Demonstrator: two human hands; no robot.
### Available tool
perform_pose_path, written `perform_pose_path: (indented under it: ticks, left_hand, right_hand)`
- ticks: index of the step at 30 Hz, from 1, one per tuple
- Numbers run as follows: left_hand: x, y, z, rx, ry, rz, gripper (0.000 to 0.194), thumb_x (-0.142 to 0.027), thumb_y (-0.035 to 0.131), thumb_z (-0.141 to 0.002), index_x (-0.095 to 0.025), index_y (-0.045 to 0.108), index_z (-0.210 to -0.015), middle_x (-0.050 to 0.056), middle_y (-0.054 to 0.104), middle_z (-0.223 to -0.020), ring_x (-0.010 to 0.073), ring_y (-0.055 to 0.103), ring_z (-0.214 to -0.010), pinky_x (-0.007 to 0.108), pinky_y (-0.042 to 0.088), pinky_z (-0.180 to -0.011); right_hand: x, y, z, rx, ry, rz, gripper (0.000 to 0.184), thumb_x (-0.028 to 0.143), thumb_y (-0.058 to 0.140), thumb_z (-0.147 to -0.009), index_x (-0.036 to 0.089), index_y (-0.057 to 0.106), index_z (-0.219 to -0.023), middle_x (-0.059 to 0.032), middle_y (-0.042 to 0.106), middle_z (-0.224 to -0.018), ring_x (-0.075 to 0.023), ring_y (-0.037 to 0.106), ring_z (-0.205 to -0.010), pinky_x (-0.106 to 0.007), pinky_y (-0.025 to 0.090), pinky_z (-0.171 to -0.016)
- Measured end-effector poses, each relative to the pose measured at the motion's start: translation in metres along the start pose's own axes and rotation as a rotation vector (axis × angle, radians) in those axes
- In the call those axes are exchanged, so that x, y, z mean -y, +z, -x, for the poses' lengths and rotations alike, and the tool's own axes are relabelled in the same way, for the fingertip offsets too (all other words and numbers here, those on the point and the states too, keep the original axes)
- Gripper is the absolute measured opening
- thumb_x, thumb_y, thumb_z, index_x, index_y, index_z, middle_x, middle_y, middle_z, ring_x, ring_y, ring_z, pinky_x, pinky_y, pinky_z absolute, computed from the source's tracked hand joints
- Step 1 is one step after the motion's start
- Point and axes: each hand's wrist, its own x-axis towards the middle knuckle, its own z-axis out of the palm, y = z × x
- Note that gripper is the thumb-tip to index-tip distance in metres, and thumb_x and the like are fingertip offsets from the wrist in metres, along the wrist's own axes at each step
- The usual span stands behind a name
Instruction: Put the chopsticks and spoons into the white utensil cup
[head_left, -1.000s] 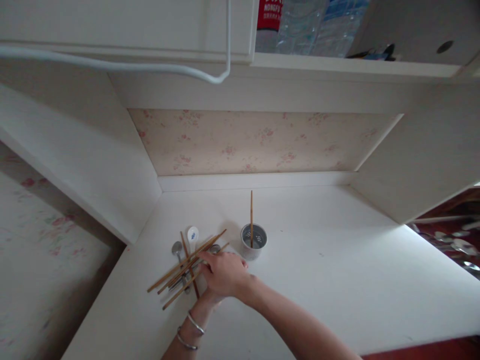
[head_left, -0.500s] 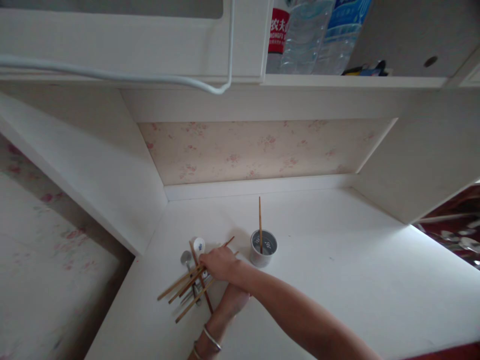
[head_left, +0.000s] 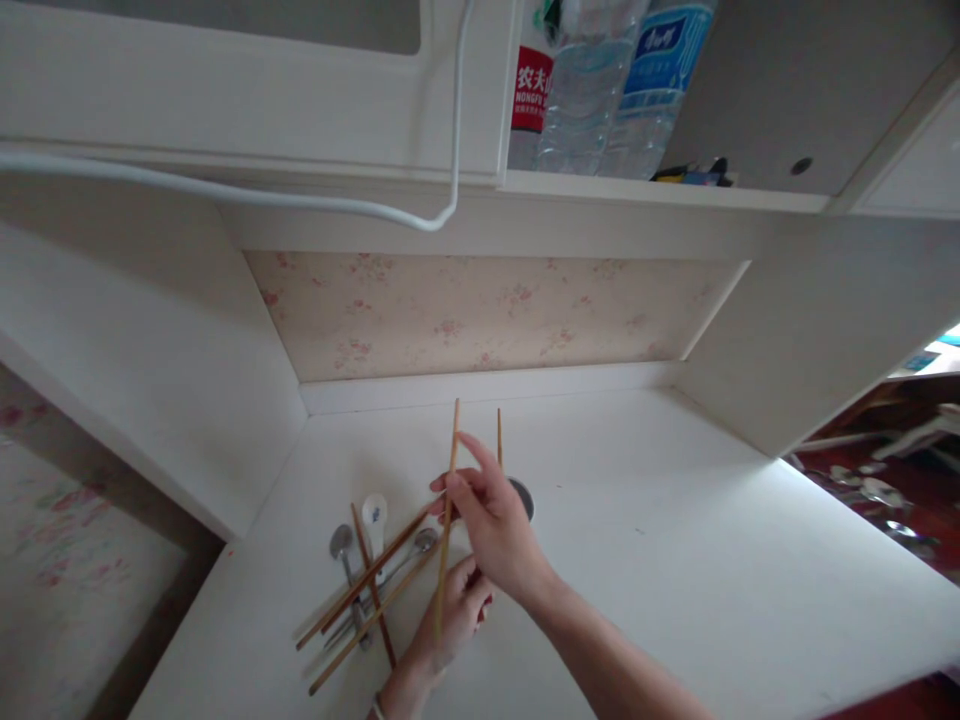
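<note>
My right hand (head_left: 495,515) is closed on a wooden chopstick (head_left: 455,440), held nearly upright with its thumb and fingers. Behind that hand, mostly covered by it, stands a round metal holder (head_left: 523,497) with another chopstick (head_left: 500,440) upright in it. My left hand (head_left: 461,605) is below the right one, fingers curled; anything inside it is hidden. Left of both hands lies a crossed pile of several loose chopsticks (head_left: 375,612), a white spoon (head_left: 374,520) with a blue mark, and metal spoons (head_left: 341,543), partly overlapping.
White side panels and a low back ledge (head_left: 487,377) border the white tabletop (head_left: 615,560). Overhead, a shelf (head_left: 660,197) carries plastic water bottles (head_left: 589,95). A white cable (head_left: 300,200) hangs in front of the cabinet at upper left.
My right hand has risen from the pile and moved right with a chopstick, turning it upright near the holder. My left hand stays low beneath it. The camera view has shifted slightly.
</note>
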Motion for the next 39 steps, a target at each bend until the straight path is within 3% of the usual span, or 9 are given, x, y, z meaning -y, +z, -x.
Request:
perform_pose_path:
  ticks: [2, 3, 6, 8, 12, 20, 26, 34, 39]
  left_hand:
    - [-0.004, 0.002, 0.001, 0.009, 0.019, -0.011, 0.029, -0.044, 0.052, -0.083, -0.016, 0.057, -0.085, -0.005, 0.048, -0.063, 0.008, 0.041, -0.052, 0.02, 0.029, -0.047]
    - [-0.006, 0.002, 0.001, 0.013, 0.025, -0.023, 0.03, -0.045, 0.052, -0.083, -0.016, 0.057, -0.088, -0.004, 0.049, -0.065, 0.0081, 0.043, -0.053, 0.02, 0.03, -0.047]
    - [-0.008, 0.003, 0.003, 0.014, 0.038, -0.051, 0.032, -0.046, 0.052, -0.083, -0.015, 0.058, -0.087, -0.004, 0.048, -0.067, 0.0083, 0.044, -0.055, 0.02, 0.031, -0.047]
    - [-0.007, 0.003, 0.003, 0.014, 0.051, -0.052, 0.031, -0.046, 0.052, -0.083, -0.015, 0.057, -0.086, -0.004, 0.048, -0.066, 0.0082, 0.044, -0.054, 0.019, 0.031, -0.047]
    - [-0.006, 0.004, 0.001, -0.002, 0.062, -0.042, 0.03, -0.044, 0.052, -0.083, -0.015, 0.056, -0.085, -0.005, 0.046, -0.065, 0.0078, 0.042, -0.053, 0.019, 0.03, -0.045]
    - [-0.003, 0.005, 0.001, -0.042, 0.076, -0.044, 0.03, -0.046, 0.052, -0.083, -0.016, 0.056, -0.084, -0.005, 0.046, -0.064, 0.0079, 0.042, -0.053, 0.019, 0.03, -0.046]
    - [-0.004, 0.005, 0.002, -0.054, 0.071, -0.026, 0.032, -0.048, 0.053, -0.081, -0.016, 0.057, -0.084, -0.005, 0.046, -0.065, 0.008, 0.043, -0.053, 0.019, 0.031, -0.047]
    - [-0.006, 0.006, 0.004, -0.072, 0.077, -0.027, 0.033, -0.049, 0.053, -0.082, -0.016, 0.057, -0.086, -0.005, 0.046, -0.065, 0.0078, 0.043, -0.053, 0.019, 0.031, -0.047]
    - [-0.003, 0.006, 0.003, -0.081, 0.078, -0.041, 0.033, -0.048, 0.052, -0.083, -0.015, 0.057, -0.087, -0.005, 0.047, -0.066, 0.0079, 0.043, -0.053, 0.019, 0.032, -0.047]
  right_hand:
    - [0.013, -0.022, -0.009, -0.1, -0.047, -0.023, 0.057, 0.036, 0.057, -0.09, 0.032, 0.031, -0.14, -0.0018, 0.07, -0.093, -0.0147, 0.069, -0.074, -0.028, 0.055, -0.067]
    - [0.017, -0.034, -0.015, -0.155, -0.069, -0.012, 0.057, 0.036, 0.059, -0.088, 0.03, 0.035, -0.138, -0.0031, 0.071, -0.095, -0.0158, 0.069, -0.077, -0.029, 0.055, -0.068]
    - [0.021, -0.069, -0.034, -0.294, -0.082, 0.042, 0.036, 0.04, 0.064, -0.083, 0.022, 0.057, -0.113, -0.0065, 0.07, -0.099, -0.0183, 0.069, -0.082, -0.031, 0.056, -0.068]
    - [0.016, -0.086, -0.042, -0.347, -0.06, 0.077, 0.029, 0.041, 0.065, -0.081, 0.02, 0.062, -0.1, -0.0067, 0.069, -0.1, -0.0186, 0.068, -0.082, -0.031, 0.056, -0.069]
    - [-0.008, -0.105, -0.045, -0.375, -0.008, 0.149, 0.029, 0.043, 0.063, -0.081, 0.019, 0.063, -0.097, -0.0057, 0.068, -0.092, -0.0195, 0.068, -0.081, -0.032, 0.056, -0.068]
    - [-0.047, -0.108, -0.033, -0.275, 0.07, 0.398, 0.035, 0.045, 0.056, -0.084, 0.018, 0.07, -0.1, -0.0078, 0.074, -0.09, -0.0218, 0.068, -0.083, -0.034, 0.054, -0.075]
    - [-0.05, -0.104, -0.029, -0.22, 0.072, 0.483, 0.032, 0.045, 0.055, -0.084, 0.022, 0.074, -0.094, -0.0028, 0.075, -0.083, -0.0201, 0.067, -0.074, -0.032, 0.052, -0.072]
    - [-0.049, -0.105, -0.037, -0.205, 0.075, 0.525, 0.04, 0.049, 0.051, -0.085, 0.02, 0.075, -0.096, -0.0028, 0.073, -0.074, -0.019, 0.065, -0.067, -0.03, 0.051, -0.065]
    - [-0.049, -0.105, -0.039, -0.187, 0.065, 0.547, 0.035, 0.047, 0.054, -0.083, 0.021, 0.076, -0.092, -0.0042, 0.076, -0.084, -0.0209, 0.068, -0.075, -0.031, 0.051, -0.071]
